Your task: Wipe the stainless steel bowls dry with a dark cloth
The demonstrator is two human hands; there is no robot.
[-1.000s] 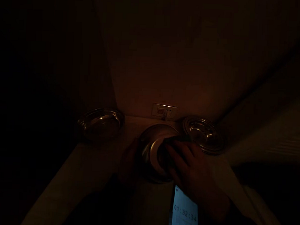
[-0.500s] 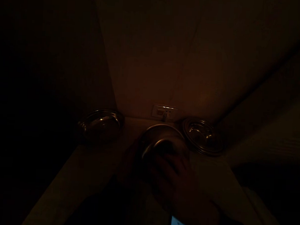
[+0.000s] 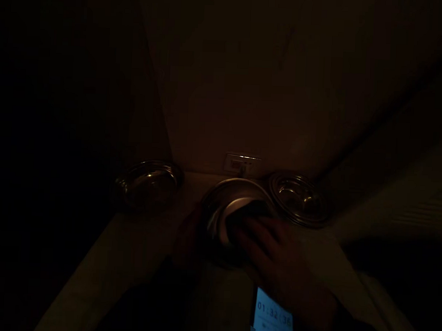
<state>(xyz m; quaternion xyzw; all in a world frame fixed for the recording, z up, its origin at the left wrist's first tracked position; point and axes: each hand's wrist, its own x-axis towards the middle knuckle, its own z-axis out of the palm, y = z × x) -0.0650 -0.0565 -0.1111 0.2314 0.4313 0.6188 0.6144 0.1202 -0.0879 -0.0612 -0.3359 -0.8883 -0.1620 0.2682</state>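
Observation:
In very dim light, a shiny metal bowl (image 3: 214, 204) is held tilted over the middle of the table, its rim catching some light. My left hand (image 3: 186, 237) is at the bowl's left side, gripping its edge; most of its fingers are lost in shadow. My right hand (image 3: 272, 250) reaches over the bowl from the right with bent fingers. Under those fingers lies a dark cloth (image 3: 256, 207), pressed against the bowl's surface; its exact make is hard to see.
Metal dishes stand on both sides at the back: one on the left (image 3: 150, 182) and a stacked-looking set on the right (image 3: 296, 198). A wall socket (image 3: 242, 163) is behind the bowl. A lit phone (image 3: 273, 316) shows a timer near the front of the table (image 3: 92, 267).
My right hand has shifted a little to the right and up across the bowl, showing more of the dark cloth. More of the phone's screen is uncovered.

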